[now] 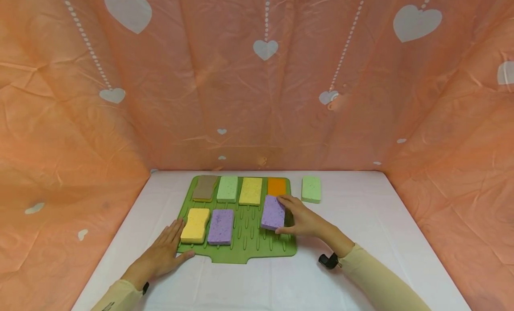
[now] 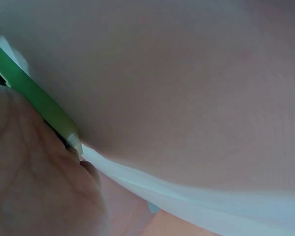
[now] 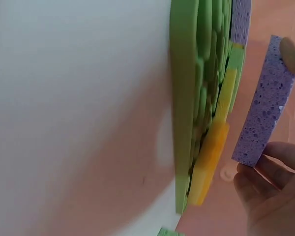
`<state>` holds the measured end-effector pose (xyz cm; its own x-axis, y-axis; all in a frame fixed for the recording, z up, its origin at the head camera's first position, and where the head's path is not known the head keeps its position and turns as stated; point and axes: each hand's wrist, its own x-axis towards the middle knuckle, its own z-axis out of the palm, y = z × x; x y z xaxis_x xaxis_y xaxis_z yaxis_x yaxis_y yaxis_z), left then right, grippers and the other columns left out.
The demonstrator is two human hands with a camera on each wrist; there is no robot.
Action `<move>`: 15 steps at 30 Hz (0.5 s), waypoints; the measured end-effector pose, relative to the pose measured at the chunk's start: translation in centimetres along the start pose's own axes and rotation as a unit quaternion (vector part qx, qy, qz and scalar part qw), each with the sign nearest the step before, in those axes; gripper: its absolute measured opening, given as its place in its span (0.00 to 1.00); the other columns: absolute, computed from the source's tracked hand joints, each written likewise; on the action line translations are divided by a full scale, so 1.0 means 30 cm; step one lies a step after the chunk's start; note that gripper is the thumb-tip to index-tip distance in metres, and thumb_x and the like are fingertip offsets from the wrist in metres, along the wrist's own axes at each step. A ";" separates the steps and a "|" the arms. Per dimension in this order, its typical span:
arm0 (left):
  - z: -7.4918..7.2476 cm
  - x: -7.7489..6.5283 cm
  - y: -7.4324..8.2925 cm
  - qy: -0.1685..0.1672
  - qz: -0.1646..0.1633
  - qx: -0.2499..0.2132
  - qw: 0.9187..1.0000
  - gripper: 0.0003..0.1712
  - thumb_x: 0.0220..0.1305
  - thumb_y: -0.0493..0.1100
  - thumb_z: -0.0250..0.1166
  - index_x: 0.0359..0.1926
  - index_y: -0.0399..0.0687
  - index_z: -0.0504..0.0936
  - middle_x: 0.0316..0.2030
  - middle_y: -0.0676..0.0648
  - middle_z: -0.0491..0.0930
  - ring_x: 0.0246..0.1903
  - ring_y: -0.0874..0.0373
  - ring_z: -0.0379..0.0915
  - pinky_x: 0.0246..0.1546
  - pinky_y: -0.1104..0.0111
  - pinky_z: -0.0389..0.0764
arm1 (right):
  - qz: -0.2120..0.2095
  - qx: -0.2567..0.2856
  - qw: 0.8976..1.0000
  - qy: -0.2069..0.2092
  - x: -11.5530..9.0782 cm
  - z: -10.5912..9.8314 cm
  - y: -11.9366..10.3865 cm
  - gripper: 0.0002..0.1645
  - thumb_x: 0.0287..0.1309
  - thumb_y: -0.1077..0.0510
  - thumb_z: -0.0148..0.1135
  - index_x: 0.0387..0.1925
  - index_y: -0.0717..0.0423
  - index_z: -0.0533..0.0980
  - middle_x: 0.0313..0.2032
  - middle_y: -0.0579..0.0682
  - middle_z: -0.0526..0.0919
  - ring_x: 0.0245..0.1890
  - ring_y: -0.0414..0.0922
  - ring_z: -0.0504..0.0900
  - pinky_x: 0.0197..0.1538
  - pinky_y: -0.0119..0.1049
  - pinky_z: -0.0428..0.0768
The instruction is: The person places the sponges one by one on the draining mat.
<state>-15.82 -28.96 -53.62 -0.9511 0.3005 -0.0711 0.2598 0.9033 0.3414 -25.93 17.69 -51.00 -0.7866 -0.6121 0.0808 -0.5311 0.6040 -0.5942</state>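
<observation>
A purple sponge (image 1: 273, 213) is gripped by its ends between the thumb and fingers of my right hand (image 1: 301, 216). The right wrist view shows this sponge (image 3: 265, 105) held apart from the green ridged mat (image 3: 183, 98). My left hand (image 1: 162, 250) lies flat with fingers straight at the mat's left edge, beside a yellow wavy-sided sponge (image 1: 195, 226). To the right of that one lies a second purple sponge (image 1: 221, 227). Along the mat's back row are a grey-brown-topped sponge (image 1: 205, 188), a light green one (image 1: 227, 188), a pale yellow one (image 1: 250, 191) and an orange one (image 1: 277, 186).
Another light green sponge (image 1: 311, 189) lies on the white table (image 1: 353, 204), off the mat's right edge. Orange sheeting with hearts (image 1: 261, 114) walls the table at the back and both sides. A black wrist strap piece (image 1: 329, 260) hangs under my right wrist.
</observation>
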 end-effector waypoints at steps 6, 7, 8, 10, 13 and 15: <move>0.001 0.000 -0.002 -0.001 0.002 0.002 1.000 0.60 0.76 0.69 0.60 0.83 0.26 0.48 0.85 0.30 0.42 0.83 0.31 0.37 0.79 0.71 0.19 | -0.024 -0.021 0.999 -0.010 0.031 0.052 -0.034 0.68 0.55 0.35 0.82 0.83 0.65 0.58 0.80 0.64 0.60 0.80 0.62 0.62 0.78 0.60 0.68; 0.001 -0.001 -0.002 -0.001 0.002 0.002 1.000 0.61 0.76 0.69 0.60 0.83 0.26 0.48 0.85 0.30 0.42 0.83 0.31 0.37 0.78 0.71 0.19 | -0.025 -0.024 0.999 -0.014 0.035 0.060 -0.040 0.69 0.55 0.34 0.82 0.83 0.64 0.58 0.80 0.63 0.60 0.80 0.61 0.62 0.78 0.60 0.68; 0.001 -0.001 -0.002 -0.002 0.002 0.002 1.000 0.61 0.76 0.69 0.60 0.83 0.26 0.48 0.85 0.30 0.42 0.83 0.31 0.37 0.78 0.71 0.19 | -0.026 -0.026 0.999 -0.018 0.039 0.068 -0.046 0.69 0.55 0.33 0.81 0.83 0.63 0.58 0.80 0.63 0.60 0.80 0.61 0.62 0.77 0.59 0.68; 0.001 -0.001 -0.002 -0.003 0.001 0.001 1.000 0.61 0.76 0.70 0.60 0.83 0.26 0.48 0.85 0.30 0.42 0.84 0.31 0.37 0.78 0.71 0.19 | -0.025 -0.031 0.999 -0.027 0.046 0.084 -0.056 0.69 0.55 0.32 0.81 0.84 0.60 0.57 0.81 0.62 0.59 0.80 0.60 0.62 0.77 0.59 0.69; 0.000 -0.001 -0.002 -0.003 0.000 -0.002 1.000 0.61 0.76 0.70 0.60 0.83 0.27 0.48 0.85 0.31 0.42 0.84 0.31 0.36 0.79 0.71 0.20 | -0.029 -0.039 0.998 -0.038 0.055 0.106 -0.071 0.69 0.56 0.31 0.79 0.85 0.58 0.56 0.82 0.61 0.58 0.80 0.60 0.62 0.77 0.59 0.69; 0.000 -0.001 -0.003 -0.005 -0.001 -0.004 1.000 0.61 0.76 0.70 0.60 0.83 0.27 0.47 0.85 0.31 0.41 0.84 0.32 0.36 0.78 0.72 0.19 | -0.038 -0.042 0.997 -0.043 0.060 0.117 -0.081 0.69 0.57 0.31 0.79 0.85 0.59 0.56 0.82 0.62 0.58 0.80 0.60 0.61 0.77 0.59 0.70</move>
<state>-15.81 -29.05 -53.65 -0.9497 0.3024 -0.0810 0.2571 0.9011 0.3491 -24.95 13.31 -52.22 -0.7153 -0.6969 0.0511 -0.6149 0.5931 -0.5197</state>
